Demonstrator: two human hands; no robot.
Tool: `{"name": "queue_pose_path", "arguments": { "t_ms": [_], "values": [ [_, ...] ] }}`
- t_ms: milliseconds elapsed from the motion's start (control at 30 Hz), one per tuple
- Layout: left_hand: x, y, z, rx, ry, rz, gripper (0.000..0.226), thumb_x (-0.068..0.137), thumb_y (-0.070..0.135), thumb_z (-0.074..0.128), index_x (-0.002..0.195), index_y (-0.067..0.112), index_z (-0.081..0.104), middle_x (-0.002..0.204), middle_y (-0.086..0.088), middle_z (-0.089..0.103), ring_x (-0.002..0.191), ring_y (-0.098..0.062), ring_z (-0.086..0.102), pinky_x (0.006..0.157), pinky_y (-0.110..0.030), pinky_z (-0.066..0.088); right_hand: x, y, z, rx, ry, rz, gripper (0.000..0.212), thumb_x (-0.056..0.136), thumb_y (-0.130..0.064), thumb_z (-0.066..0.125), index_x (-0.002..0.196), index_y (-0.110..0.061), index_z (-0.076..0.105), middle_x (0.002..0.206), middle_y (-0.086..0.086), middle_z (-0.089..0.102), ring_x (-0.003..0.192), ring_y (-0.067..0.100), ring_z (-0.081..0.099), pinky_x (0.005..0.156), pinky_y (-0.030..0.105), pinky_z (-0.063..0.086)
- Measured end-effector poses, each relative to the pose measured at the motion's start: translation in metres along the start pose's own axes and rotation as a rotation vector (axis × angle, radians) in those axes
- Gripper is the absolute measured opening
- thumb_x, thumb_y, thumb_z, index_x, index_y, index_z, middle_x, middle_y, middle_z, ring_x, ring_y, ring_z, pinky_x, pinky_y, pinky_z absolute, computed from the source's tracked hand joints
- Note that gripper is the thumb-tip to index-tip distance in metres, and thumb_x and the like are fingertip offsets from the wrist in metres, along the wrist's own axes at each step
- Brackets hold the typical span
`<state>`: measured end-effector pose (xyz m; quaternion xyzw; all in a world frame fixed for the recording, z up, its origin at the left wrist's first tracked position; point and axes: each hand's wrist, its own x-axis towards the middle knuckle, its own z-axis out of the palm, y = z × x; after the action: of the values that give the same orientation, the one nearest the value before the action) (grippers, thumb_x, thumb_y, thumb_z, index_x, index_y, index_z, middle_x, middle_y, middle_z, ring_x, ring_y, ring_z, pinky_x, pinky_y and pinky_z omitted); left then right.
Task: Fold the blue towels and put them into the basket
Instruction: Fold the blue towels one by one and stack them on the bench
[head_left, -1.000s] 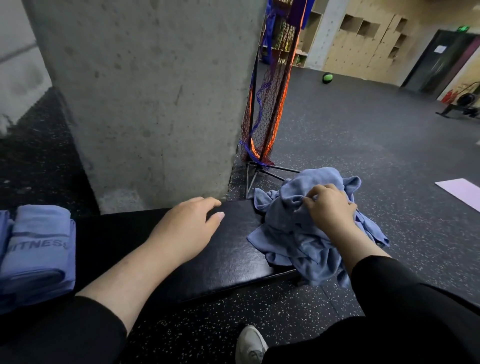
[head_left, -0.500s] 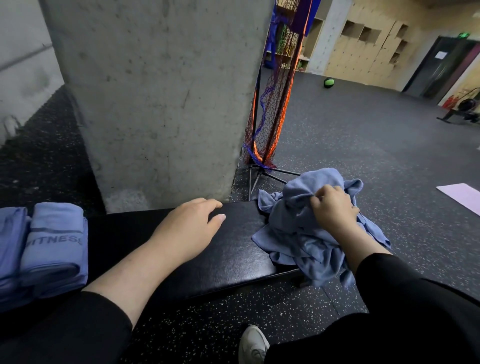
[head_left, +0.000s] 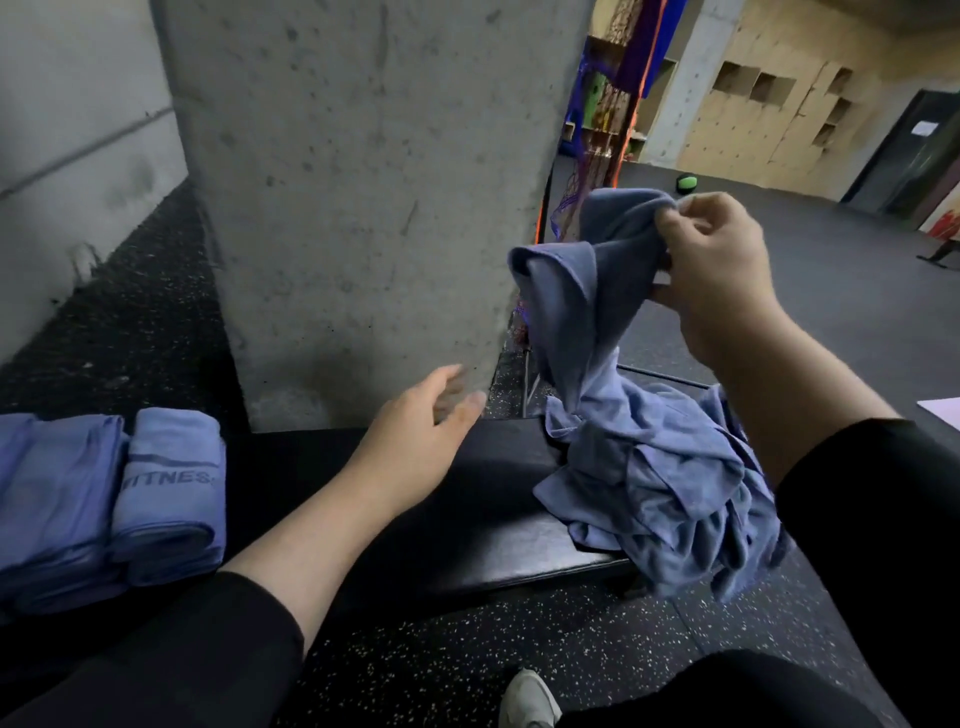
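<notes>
We pinch blue towel (head_left: 597, 291) with right hand (head_left: 719, 275), up high. Rest of towel hangs down under hand onto crumpled pile (head_left: 670, 488) on black bench (head_left: 467, 519). Left hand (head_left: 421, 441) spread, holds nothing, reaching toward cloth. Towel looks soft, light, floppy. Best grab 2 corners. No basket in sight.

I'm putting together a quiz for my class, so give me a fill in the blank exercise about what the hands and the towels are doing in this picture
1. The crumpled blue towel is pinched and lifted by the ____ hand.
2. The left hand hovers with fingers relaxed, holding ____.
3. The folded towels lie at the ____ end of the black bench.
4. The pile of unfolded towels lies on the bench's ____ end.

Missing words: right; nothing; left; right
</notes>
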<state>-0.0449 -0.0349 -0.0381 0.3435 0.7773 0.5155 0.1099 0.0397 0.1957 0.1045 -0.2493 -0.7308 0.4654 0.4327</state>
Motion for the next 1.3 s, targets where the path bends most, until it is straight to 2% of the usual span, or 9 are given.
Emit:
{"name": "queue_pose_path", "arguments": {
  "t_ms": [100, 233, 433, 633, 800, 1033, 1100, 1200, 1300],
  "values": [
    [0.001, 0.005, -0.005, -0.4, 0.037, -0.168, 0.062, 0.089, 0.069, 0.053, 0.138, 0.032, 0.054, 0.134, 0.014, 0.062, 0.113, 0.0, 0.061, 0.105, -0.031, 0.048, -0.029, 0.003, 0.038, 0.028, -0.129, 0.028, 0.007, 0.098, -0.024, 0.061, 0.096, -0.018, 0.059, 0.097, 0.01, 0.067, 0.089, 0.025, 0.069, 0.07, 0.047, 0.063],
    [-0.004, -0.006, -0.01, -0.684, -0.019, -0.467, 0.032, 0.1, 0.046, 0.056, 0.116, 0.021, 0.067, 0.107, 0.005, 0.077, 0.099, -0.019, 0.072, 0.091, -0.042, 0.054, -0.087, 0.063, 0.087, -0.058, -0.263, 0.136, 0.014, 0.095, -0.021, 0.063, 0.082, -0.019, 0.057, 0.066, 0.002, 0.055, 0.061, 0.018, 0.051, 0.057, 0.037, 0.05],
    [-0.008, -0.046, -0.021, -0.5, 0.1, -0.585, 0.019, 0.1, 0.028, 0.058, 0.088, 0.019, 0.069, 0.089, -0.01, 0.067, 0.083, -0.024, 0.061, 0.08, -0.039, 0.05, -0.119, 0.103, 0.121, -0.123, -0.425, 0.247, 0.023, 0.077, -0.046, 0.063, 0.078, -0.023, 0.061, 0.064, -0.006, 0.058, 0.068, 0.018, 0.056, 0.072, 0.049, 0.055],
    [-0.01, -0.058, -0.041, -0.507, 0.028, -0.695, 0.022, 0.097, 0.04, 0.063, 0.106, 0.02, 0.069, 0.103, -0.001, 0.075, 0.1, -0.022, 0.068, 0.092, -0.045, 0.057, -0.121, 0.112, 0.141, 0.007, -0.513, 0.357, 0.022, 0.081, -0.035, 0.061, 0.077, -0.014, 0.056, 0.072, 0.003, 0.055, 0.074, 0.019, 0.053, 0.069, 0.043, 0.051],
    [-0.006, -0.07, -0.034, -0.475, 0.017, -0.679, 0.018, 0.098, 0.019, 0.064, 0.114, 0.015, 0.071, 0.107, -0.008, 0.076, 0.099, -0.021, 0.07, 0.089, -0.041, 0.059, -0.113, 0.112, 0.151, 0.249, -0.527, 0.479, 0.012, 0.094, -0.019, 0.054, 0.089, -0.01, 0.06, 0.085, 0.012, 0.057, 0.084, 0.022, 0.056, 0.064, 0.035, 0.054],
    [0.009, -0.078, -0.044, -0.369, 0.241, -0.555, 0.016, 0.099, 0.013, 0.06, 0.095, 0.018, 0.075, 0.088, -0.002, 0.075, 0.082, -0.015, 0.067, 0.081, -0.035, 0.057, -0.092, 0.12, 0.144, 0.005, -0.492, 0.392, 0.024, 0.075, -0.033, 0.058, 0.078, -0.009, 0.053, 0.078, 0.008, 0.057, 0.078, 0.022, 0.056, 0.082, 0.062, 0.057],
    [0.01, -0.076, -0.045, -0.381, 0.259, -0.531, 0.016, 0.099, 0.013, 0.059, 0.097, 0.017, 0.074, 0.091, -0.003, 0.075, 0.084, -0.015, 0.068, 0.083, -0.035, 0.058, -0.09, 0.126, 0.141, -0.082, -0.508, 0.359, 0.018, 0.083, -0.029, 0.063, 0.081, -0.012, 0.057, 0.081, 0.005, 0.061, 0.08, 0.02, 0.058, 0.084, 0.057, 0.058],
    [0.012, -0.076, -0.043, -0.496, 0.311, -0.557, 0.013, 0.099, 0.009, 0.058, 0.101, 0.011, 0.071, 0.097, -0.01, 0.074, 0.087, -0.02, 0.07, 0.081, -0.037, 0.06, -0.091, 0.129, 0.138, -0.37, -0.511, 0.092, 0.023, 0.086, -0.04, 0.071, 0.097, -0.022, 0.06, 0.092, -0.001, 0.064, 0.084, 0.015, 0.061, 0.081, 0.039, 0.053],
    [0.014, -0.07, -0.042, -0.719, 0.337, -0.621, 0.011, 0.101, 0.005, 0.054, 0.105, 0.004, 0.064, 0.095, -0.016, 0.071, 0.083, -0.024, 0.069, 0.07, -0.034, 0.061, -0.104, 0.119, 0.14, -0.324, -0.65, -0.054, 0.029, 0.078, -0.047, 0.078, 0.086, -0.023, 0.063, 0.076, -0.008, 0.061, 0.071, 0.007, 0.057, 0.071, 0.031, 0.046]
  ]
}}
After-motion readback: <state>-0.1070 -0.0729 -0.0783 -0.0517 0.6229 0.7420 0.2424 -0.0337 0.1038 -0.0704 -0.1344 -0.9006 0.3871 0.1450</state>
